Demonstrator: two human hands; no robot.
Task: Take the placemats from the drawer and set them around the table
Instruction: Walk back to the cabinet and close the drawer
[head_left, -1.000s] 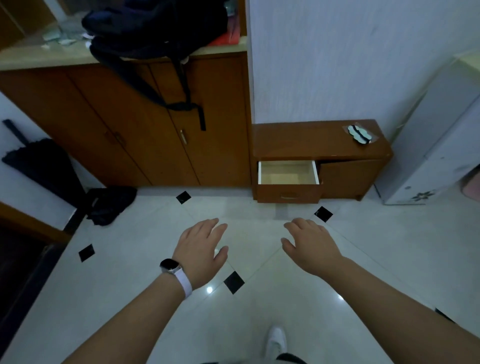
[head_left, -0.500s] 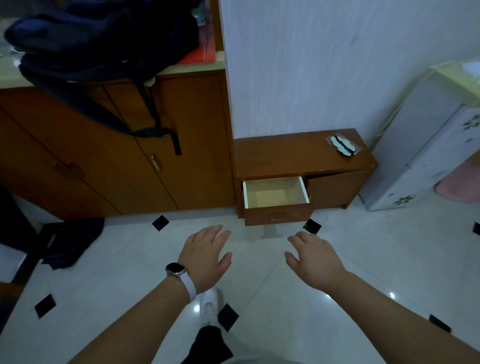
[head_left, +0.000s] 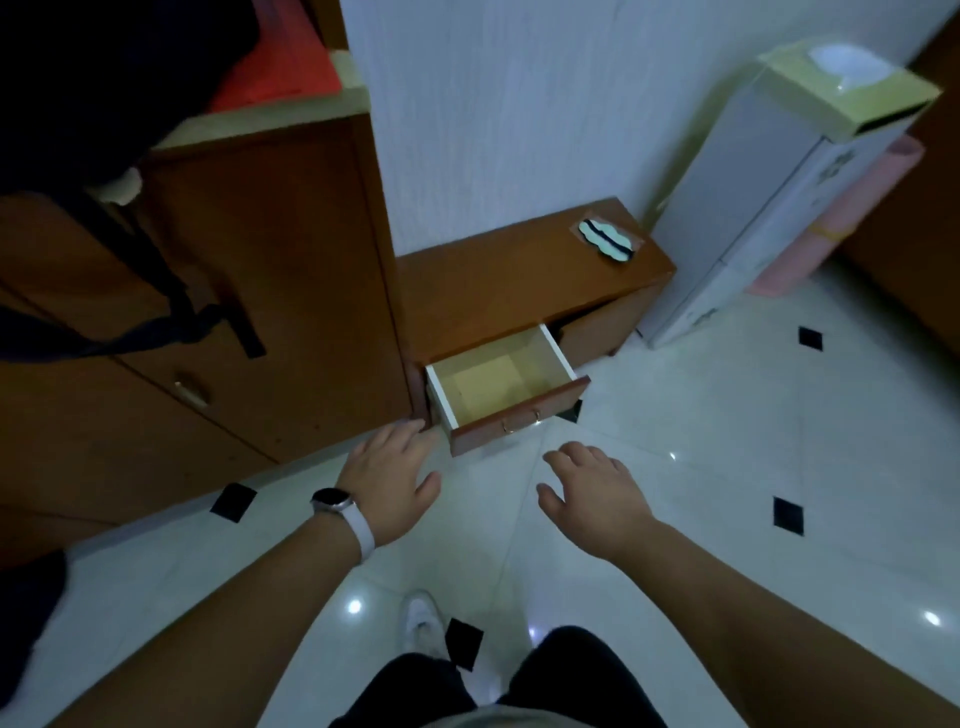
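Reaching toward drawer (head_left: 498, 387) | left hand (head_left: 387, 480) spread, palm-down | right hand (head_left: 592, 493) spread, holding nothing

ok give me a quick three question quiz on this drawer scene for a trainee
1. True or false: placemats lie in the open drawer.
2. What does the left hand hold? A a placemat, B the drawer handle, C nothing.
3. Fill in: the watch sits on the ____ wrist.

Key: 1 false, the visible drawer bottom is bare. 2 C, its fingers are spread and hold nothing. 3 left.
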